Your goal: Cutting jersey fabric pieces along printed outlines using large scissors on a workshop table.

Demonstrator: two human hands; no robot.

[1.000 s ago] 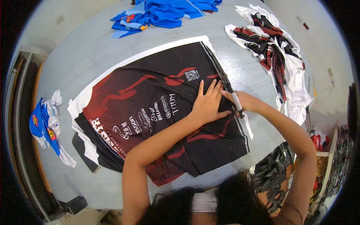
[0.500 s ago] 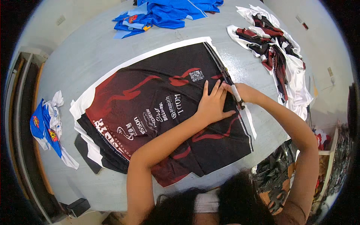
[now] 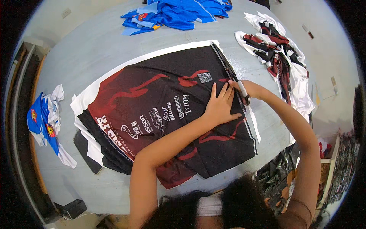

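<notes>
A black and dark red printed fabric panel (image 3: 152, 95) with a white margin lies spread on the grey table (image 3: 91, 49). My left hand (image 3: 221, 105) rests flat on it near its right edge, fingers spread. My right hand (image 3: 249, 90) is closed around the handles of a pair of large scissors (image 3: 228, 68), one handle wrapped in white. Their long dark blades lie along the panel's right edge, pointing away from me. Below the scissors, a narrow white strip (image 3: 254, 128) lies beside the panel's edge. More black and white fabric layers (image 3: 108, 158) show under its left side.
Blue fabric pieces (image 3: 175, 15) are heaped at the far edge. White, black and red pieces (image 3: 284, 61) pile up at the right; a blue and white piece (image 3: 47, 126) lies at the left. A dark flat object (image 3: 85, 150) sits partly under the panel. Black plastic (image 3: 278, 179) is below the table's right edge.
The scissors and my right hand have shifted slightly away from me along the panel's right edge. My left hand stays pressed on the fabric. The whole view has shifted a little.
</notes>
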